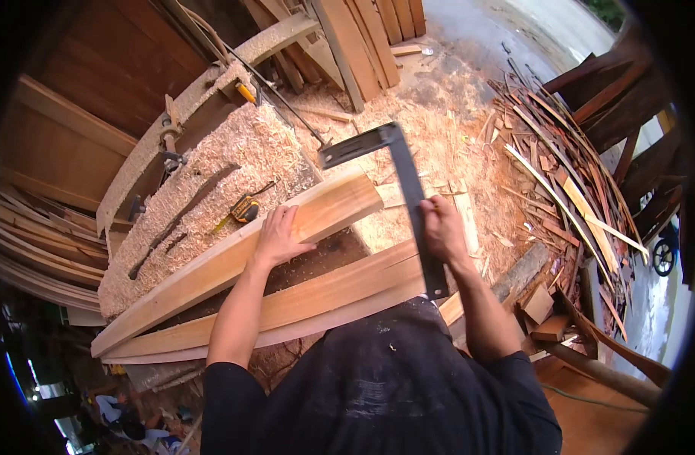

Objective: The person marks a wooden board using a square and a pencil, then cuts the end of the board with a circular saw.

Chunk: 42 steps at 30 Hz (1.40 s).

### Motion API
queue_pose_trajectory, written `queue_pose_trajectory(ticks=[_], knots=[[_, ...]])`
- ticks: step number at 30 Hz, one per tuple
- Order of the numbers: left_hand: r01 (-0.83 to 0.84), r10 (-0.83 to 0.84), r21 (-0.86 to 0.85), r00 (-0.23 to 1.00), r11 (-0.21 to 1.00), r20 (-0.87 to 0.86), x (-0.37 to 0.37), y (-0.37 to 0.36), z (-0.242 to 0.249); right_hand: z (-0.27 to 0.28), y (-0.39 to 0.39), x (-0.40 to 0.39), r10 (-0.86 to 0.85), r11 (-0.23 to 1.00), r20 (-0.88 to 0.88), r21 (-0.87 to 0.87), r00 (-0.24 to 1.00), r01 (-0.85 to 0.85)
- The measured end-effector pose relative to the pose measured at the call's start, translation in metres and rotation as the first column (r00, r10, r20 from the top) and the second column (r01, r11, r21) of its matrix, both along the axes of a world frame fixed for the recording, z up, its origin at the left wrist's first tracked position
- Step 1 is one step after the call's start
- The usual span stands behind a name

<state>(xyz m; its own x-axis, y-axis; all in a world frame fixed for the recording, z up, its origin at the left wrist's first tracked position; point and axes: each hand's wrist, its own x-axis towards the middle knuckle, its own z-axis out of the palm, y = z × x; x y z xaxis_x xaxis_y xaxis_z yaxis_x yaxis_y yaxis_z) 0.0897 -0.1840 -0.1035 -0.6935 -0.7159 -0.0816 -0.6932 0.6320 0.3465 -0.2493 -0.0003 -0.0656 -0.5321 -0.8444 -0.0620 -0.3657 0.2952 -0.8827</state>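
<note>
A thick pale wooden beam lies slanting across the workbench. My left hand rests on it with the fingers stretched over its upper face and the thumb apart. My right hand is closed around the long blade of a black carpenter's square. The square is raised near the beam's right end, its short arm pointing left. Nearer my body lies a second, curved board, with the blade's lower end overlapping its right end in view. Just beyond my left hand, a yellow and black tape measure sits on shavings.
Wood shavings heap over the bench and floor. Upright planks lean at the back, and curved boards are stacked at left. A scrap-wood pile spreads at right. A person is partly visible at the lower left.
</note>
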Motion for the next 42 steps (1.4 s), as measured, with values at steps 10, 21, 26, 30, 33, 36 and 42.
queue_pose_trajectory(ticks=[10, 21, 26, 30, 33, 36, 42], knots=[[0.01, -0.011, -0.009, 0.997, 1.0, -0.074, 0.024, 0.163, 0.028, 0.011, 0.136, -0.037, -0.264, 0.954, 0.128, -0.109, 0.956, 0.278], [0.039, 0.011, 0.095, 0.879, 0.995, -0.477, 0.006, 0.147, 0.043, 0.035, 0.134, 0.038, 0.043, 0.996, -0.191, -0.071, 0.981, -0.057], [-0.01, 0.15, 0.34, 0.909, 0.94, -0.389, -0.011, 0.069, 0.186, 0.082, 0.073, 0.06, 0.473, 0.802, -0.396, -0.176, 0.787, -0.57], [0.285, 0.215, 0.603, 0.753, 0.746, -0.622, 0.025, 0.059, 0.175, 0.106, 0.023, 0.025, 0.35, 0.708, -0.819, -0.086, 0.454, -0.701], [0.276, 0.216, 0.439, 0.581, 0.855, -0.785, 0.008, 0.102, 0.162, 0.124, -0.001, 0.021, 0.038, 0.812, -0.708, -0.389, 0.705, -0.435], [0.237, 0.286, 0.412, 0.427, 0.88, -0.858, -0.024, 0.133, 0.131, 0.097, 0.017, 0.049, 0.393, 0.822, -0.153, -0.384, 0.907, -0.421], [-0.041, 0.3, 0.299, 0.046, 0.954, -0.953, -0.102, 0.144, 0.116, 0.075, 0.004, 0.084, 0.695, 0.641, -0.252, -0.206, 0.673, -0.739]])
